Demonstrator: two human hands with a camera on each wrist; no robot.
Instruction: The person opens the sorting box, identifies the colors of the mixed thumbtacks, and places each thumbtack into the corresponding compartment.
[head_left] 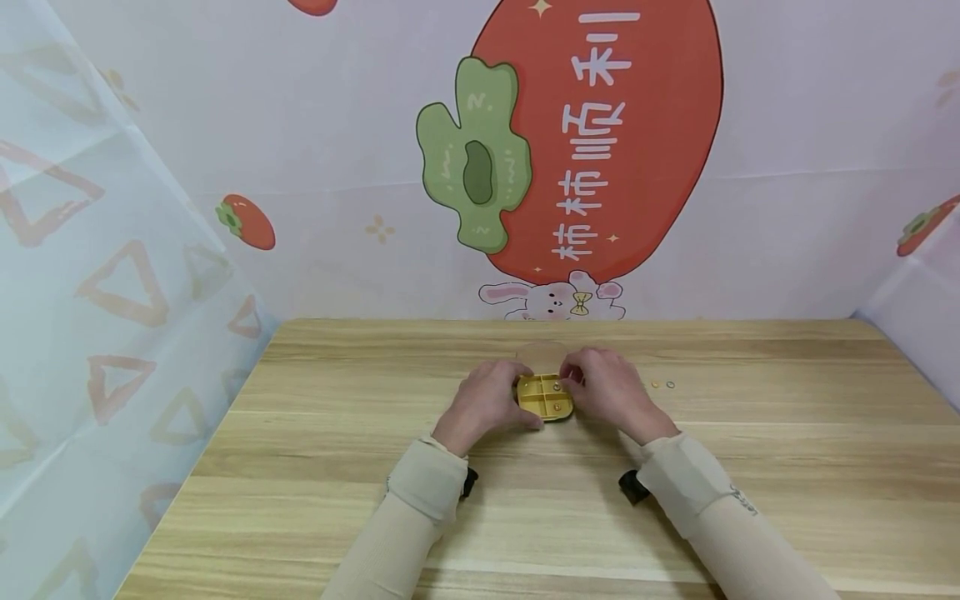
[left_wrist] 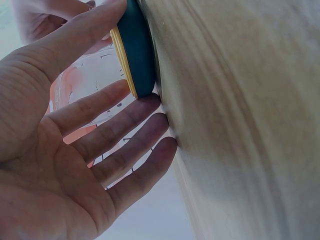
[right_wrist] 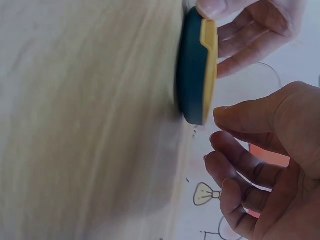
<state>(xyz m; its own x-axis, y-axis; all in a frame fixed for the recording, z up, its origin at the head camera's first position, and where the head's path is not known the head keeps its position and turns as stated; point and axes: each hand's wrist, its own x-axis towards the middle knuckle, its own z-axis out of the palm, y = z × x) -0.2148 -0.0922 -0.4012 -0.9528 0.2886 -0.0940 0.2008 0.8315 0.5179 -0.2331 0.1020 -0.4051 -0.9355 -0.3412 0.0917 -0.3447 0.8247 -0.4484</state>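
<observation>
Wooden table (head_left: 750, 467), yellow tray (head_left: 545, 397) between both hands, 2 small rings (head_left: 662, 385) nearby

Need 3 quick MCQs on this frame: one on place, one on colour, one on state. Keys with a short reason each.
1. Where does the small box sit?
A. on the wooden table, between the two hands
B. on the wall poster
C. at the table's left edge

2. What colours is the box?
A. red and white
B. yellow inside, dark teal underneath
C. all black

3. What is the left hand doing?
A. clenched in a fist away from the box
B. lifted high over the table
C. fingers straight, resting against the box's side

Key: 1 A, the head view shows it on the table between the left hand and the right hand. 2 B, the wrist views show a yellow layer on a teal base. 3 C, the left wrist view shows straight fingers beside the box.
</observation>
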